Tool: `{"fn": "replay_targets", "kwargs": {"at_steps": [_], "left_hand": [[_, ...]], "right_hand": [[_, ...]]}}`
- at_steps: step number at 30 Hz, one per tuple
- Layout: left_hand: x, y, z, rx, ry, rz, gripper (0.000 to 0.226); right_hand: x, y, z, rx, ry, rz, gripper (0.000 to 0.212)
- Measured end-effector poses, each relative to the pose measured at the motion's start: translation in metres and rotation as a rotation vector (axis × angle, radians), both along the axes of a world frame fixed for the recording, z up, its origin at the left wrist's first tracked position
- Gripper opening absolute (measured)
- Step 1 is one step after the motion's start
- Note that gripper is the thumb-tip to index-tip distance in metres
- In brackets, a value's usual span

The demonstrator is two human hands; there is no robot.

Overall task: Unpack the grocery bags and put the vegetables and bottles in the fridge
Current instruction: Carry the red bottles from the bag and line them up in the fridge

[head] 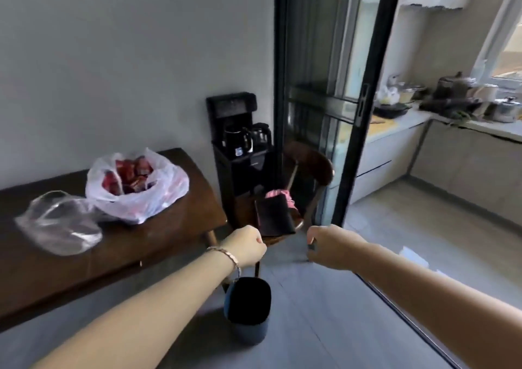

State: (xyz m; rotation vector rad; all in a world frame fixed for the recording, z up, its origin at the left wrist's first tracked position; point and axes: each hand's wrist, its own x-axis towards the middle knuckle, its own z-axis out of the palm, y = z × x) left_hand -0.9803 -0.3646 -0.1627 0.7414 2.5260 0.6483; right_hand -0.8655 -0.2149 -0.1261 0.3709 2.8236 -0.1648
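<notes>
Left hand (248, 245) curled tight on nothing; right hand (329, 246) curled too (a dark blur at its fingertips, grip impossible to tell). White grocery bag (135, 196) of red packets and a clear bag (60, 223) sit on the table (180, 221), well left of the fingers.

1 head-worn camera looks forward and down past table (180, 227) toward sliding door (319, 114).
</notes>
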Motion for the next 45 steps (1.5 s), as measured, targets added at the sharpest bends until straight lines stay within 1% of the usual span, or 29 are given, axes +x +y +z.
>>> {"fn": "replay_targets", "kwargs": {"at_steps": [2, 3, 6, 7, 10, 13, 17, 22, 25, 30, 32, 35, 38, 41, 43, 45], "left_hand": [[-0.037, -0.030, -0.009, -0.009, -0.012, 0.088, 0.023], [-0.055, -0.043, -0.014, -0.014, -0.017, 0.132, 0.024], [-0.109, -0.075, -0.025, -0.011, -0.023, 0.258, 0.024], [-0.127, -0.083, -0.026, 0.003, -0.019, 0.303, 0.022], [-0.180, -0.101, -0.025, 0.063, -0.029, 0.465, 0.022], [-0.228, -0.116, -0.020, 0.070, -0.020, 0.583, 0.025], [-0.285, -0.139, -0.024, 0.111, -0.014, 0.686, 0.025], [-0.341, -0.168, -0.050, 0.057, -0.012, 0.719, 0.026], [-0.382, -0.186, -0.069, 0.052, -0.023, 0.717, 0.024], [-0.465, -0.215, -0.100, 0.004, 0.007, 0.635, 0.025], [-0.497, -0.224, -0.108, -0.017, -0.014, 0.602, 0.025], [-0.537, -0.230, -0.122, -0.121, -0.056, 0.444, 0.025], [-0.566, -0.229, -0.137, -0.254, -0.044, 0.251, 0.024], [-0.582, -0.230, -0.156, -0.356, -0.023, 0.112, 0.021], [-0.589, -0.234, -0.167, -0.414, -0.015, 0.081, 0.023], [-0.594, -0.238, -0.176, -0.445, -0.016, 0.098, 0.030]], "right_hand": [[-0.054, -0.017, -0.008, -0.054, -0.003, 0.046, 0.025], [-0.081, -0.026, -0.013, -0.083, 0.010, 0.072, 0.025], [-0.159, -0.047, -0.028, -0.124, 0.036, 0.189, 0.013], [-0.183, -0.053, -0.031, -0.122, 0.040, 0.235, 0.012], [-0.258, -0.066, -0.038, -0.123, 0.051, 0.335, 0.019], [-0.327, -0.077, -0.043, -0.185, 0.064, 0.383, 0.020], [-0.405, -0.097, -0.054, -0.212, 0.073, 0.437, 0.021], [-0.480, -0.127, -0.086, -0.234, 0.043, 0.471, 0.024], [-0.523, -0.145, -0.102, -0.250, 0.008, 0.489, 0.027], [-0.599, -0.178, -0.123, -0.288, -0.030, 0.420, 0.029], [-0.628, -0.191, -0.127, -0.311, -0.051, 0.373, 0.028], [-0.664, -0.207, -0.140, -0.358, -0.068, 0.285, 0.028], [-0.694, -0.224, -0.167, -0.347, -0.124, 0.224, 0.028], [-0.720, -0.243, -0.192, -0.327, -0.200, 0.243, 0.031], [-0.734, -0.257, -0.204, -0.342, -0.245, 0.283, 0.035], [-0.744, -0.267, -0.220, -0.344, -0.288, 0.290, 0.043]]}}
